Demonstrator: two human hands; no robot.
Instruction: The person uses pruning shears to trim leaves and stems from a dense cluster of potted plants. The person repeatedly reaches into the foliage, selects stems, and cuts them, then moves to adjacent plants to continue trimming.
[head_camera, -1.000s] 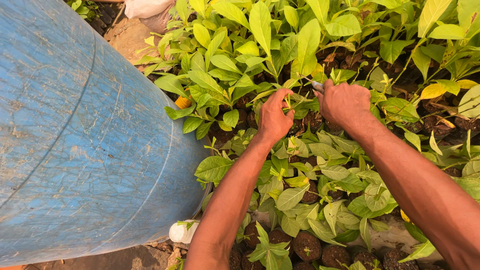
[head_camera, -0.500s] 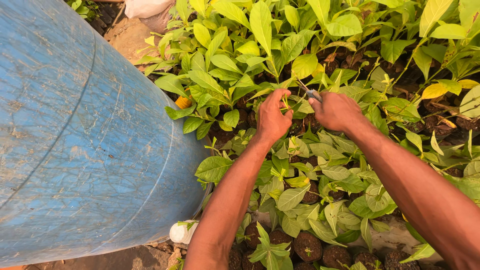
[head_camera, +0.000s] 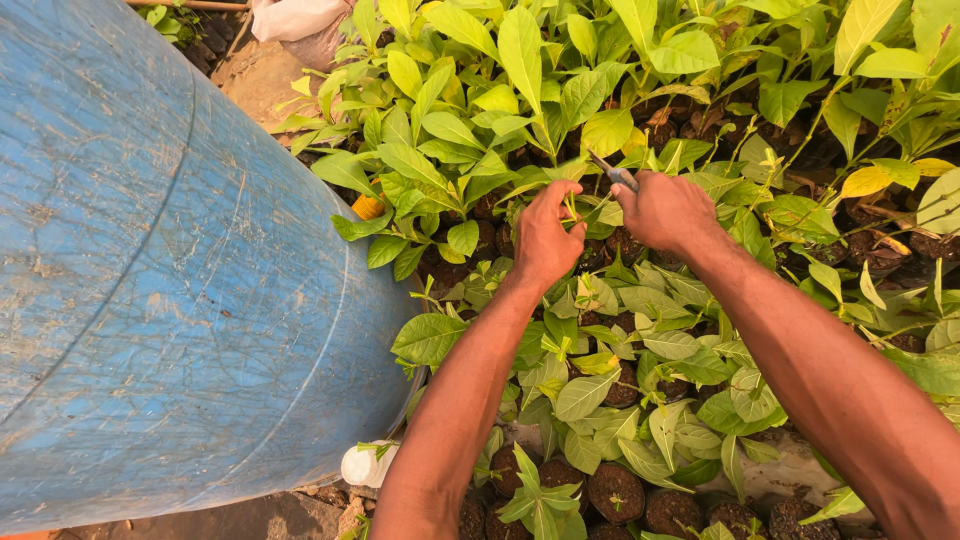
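Hands are meeting over a seedling (head_camera: 578, 208) among the potted plants beside the blue drum (head_camera: 150, 280). Left hand (head_camera: 545, 238) is pinching its stem; right hand (head_camera: 668, 210) is gripping a small blade (head_camera: 612, 172). Keeping the stem steady is favouring a clean cut.

Warm, soft daylight; sharp focus, little shadow.

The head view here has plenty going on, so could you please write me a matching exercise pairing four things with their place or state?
Things:
1. blue barrel
2. left hand
3. right hand
4. white object

Places or states:
A. grips a small metal tool
B. lies at the barrel's foot
C. fills the left side
D. pinches a seedling shoot

Pairs: 1-C, 2-D, 3-A, 4-B
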